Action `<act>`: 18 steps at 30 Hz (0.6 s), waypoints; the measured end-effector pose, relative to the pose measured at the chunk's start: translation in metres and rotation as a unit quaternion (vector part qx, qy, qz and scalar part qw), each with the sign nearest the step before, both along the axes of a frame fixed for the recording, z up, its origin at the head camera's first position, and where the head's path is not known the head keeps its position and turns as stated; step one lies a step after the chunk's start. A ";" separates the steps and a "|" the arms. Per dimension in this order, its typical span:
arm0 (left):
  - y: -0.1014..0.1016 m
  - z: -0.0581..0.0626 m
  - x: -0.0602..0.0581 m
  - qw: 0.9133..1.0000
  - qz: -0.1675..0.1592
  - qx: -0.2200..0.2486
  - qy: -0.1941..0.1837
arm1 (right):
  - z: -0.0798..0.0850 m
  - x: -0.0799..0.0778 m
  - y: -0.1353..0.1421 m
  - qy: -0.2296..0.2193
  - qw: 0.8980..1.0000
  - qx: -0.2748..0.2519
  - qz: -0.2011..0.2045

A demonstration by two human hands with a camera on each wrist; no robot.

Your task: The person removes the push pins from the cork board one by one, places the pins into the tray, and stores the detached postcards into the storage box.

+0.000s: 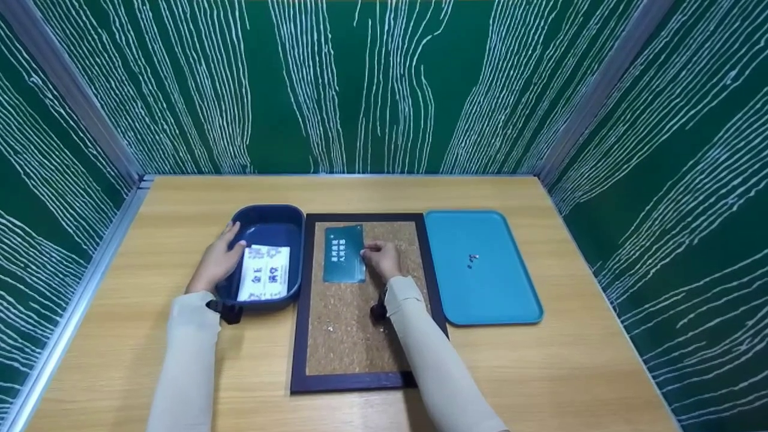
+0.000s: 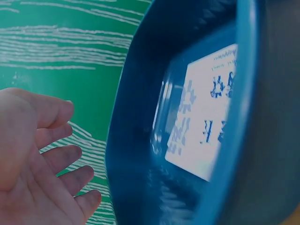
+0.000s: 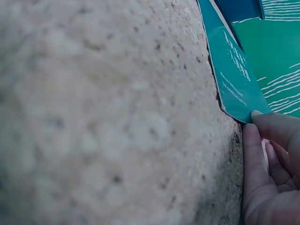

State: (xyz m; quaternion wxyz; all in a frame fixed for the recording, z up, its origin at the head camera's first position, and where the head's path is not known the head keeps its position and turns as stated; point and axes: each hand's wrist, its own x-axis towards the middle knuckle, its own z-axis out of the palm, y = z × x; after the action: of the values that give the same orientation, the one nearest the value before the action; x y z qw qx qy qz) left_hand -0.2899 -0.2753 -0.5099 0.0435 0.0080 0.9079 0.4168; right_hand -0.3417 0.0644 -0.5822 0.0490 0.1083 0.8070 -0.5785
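Observation:
My right hand (image 1: 385, 260) pinches a teal card (image 1: 343, 255) by its right edge, between thumb and index finger. The card, printed with white characters, lies over the upper part of a dark-framed cork board (image 1: 345, 336). In the right wrist view, thumb and fingertip meet at a corner of the card (image 3: 229, 79). My left hand (image 1: 217, 262) is at the left side of a dark blue bin (image 1: 296, 240), its fingers loosely extended. In the left wrist view, no object is between the fingers of that hand (image 2: 42, 159). Inside the bin lies a white printed card (image 1: 264, 273).
To the right of the board lies a turquoise tray (image 1: 489, 294) with several tiny dark pieces (image 1: 473, 258), too small to identify. Small shiny specks (image 1: 330, 327) show on the lower cork. Green walls with white lines enclose the wooden table (image 1: 576, 360).

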 end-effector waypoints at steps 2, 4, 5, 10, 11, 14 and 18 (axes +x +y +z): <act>-0.004 -0.004 0.002 1.000 0.004 0.004 -0.006 | -0.001 0.000 0.000 -0.002 1.000 -0.005 -0.002; -0.008 -0.008 0.003 1.000 0.009 0.014 -0.018 | -0.002 0.000 0.000 -0.003 1.000 -0.013 -0.005; -0.010 -0.010 0.003 0.999 0.011 0.018 -0.025 | -0.002 0.000 0.000 -0.001 1.000 -0.015 -0.006; -0.018 -0.018 0.006 0.997 0.024 0.054 -0.049 | -0.001 0.001 -0.001 0.004 1.000 -0.010 -0.004; -0.019 -0.019 0.006 0.996 0.027 0.061 -0.052 | -0.001 0.001 -0.001 0.003 1.000 -0.008 -0.004; -0.021 -0.024 0.008 0.995 0.032 0.080 -0.059 | -0.001 0.001 -0.001 -0.001 1.000 -0.003 -0.005; -0.020 -0.031 0.007 0.993 0.052 0.098 -0.052 | -0.001 0.001 -0.001 -0.002 1.000 0.009 0.001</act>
State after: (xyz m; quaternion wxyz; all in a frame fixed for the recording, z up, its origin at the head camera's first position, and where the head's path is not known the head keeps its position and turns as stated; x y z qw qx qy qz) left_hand -0.2825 -0.2957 -0.5412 0.0680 -0.0567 0.8586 0.5049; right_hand -0.3409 0.0636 -0.5832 0.0499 0.1088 0.8124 -0.5707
